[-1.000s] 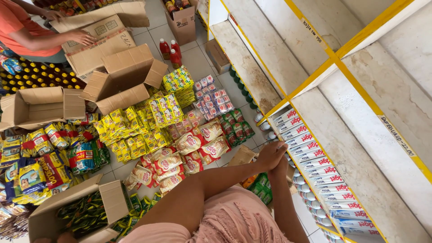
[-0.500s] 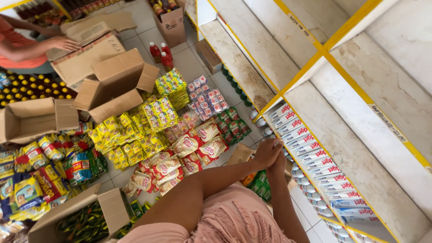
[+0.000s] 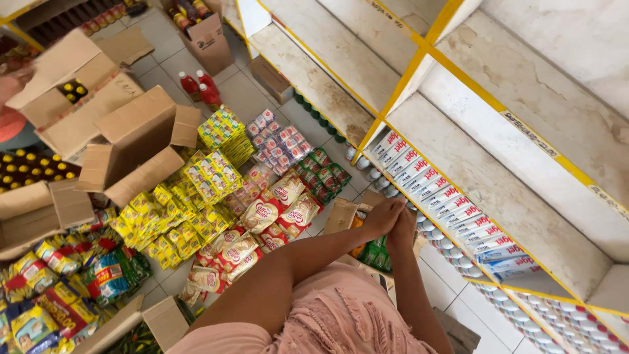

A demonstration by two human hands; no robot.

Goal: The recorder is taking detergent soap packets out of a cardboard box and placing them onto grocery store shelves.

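Note:
My left hand [image 3: 382, 216] and my right hand [image 3: 404, 228] are pressed together at the front edge of the lowest shelf. They hover over an open cardboard box [image 3: 341, 215] that holds green packets [image 3: 376, 253]. Just to their right is a row of white cartons with red lettering [image 3: 452, 211] lined up on the shelf. Whether either hand holds anything is hidden by the overlapping fingers. My pink top fills the bottom of the view.
White shelves with yellow edges [image 3: 419, 62] run along the right. Yellow packets [image 3: 180, 223], cream pouches [image 3: 262, 216], small tins [image 3: 324, 174], red bottles [image 3: 200, 85] and open cardboard boxes [image 3: 131, 141] cover the floor on the left. Another person's sleeve [image 3: 10, 121] shows at the far left.
My hands stay joined at the shelf edge. The view has shifted, and the other person at the upper left has slid almost out of view.

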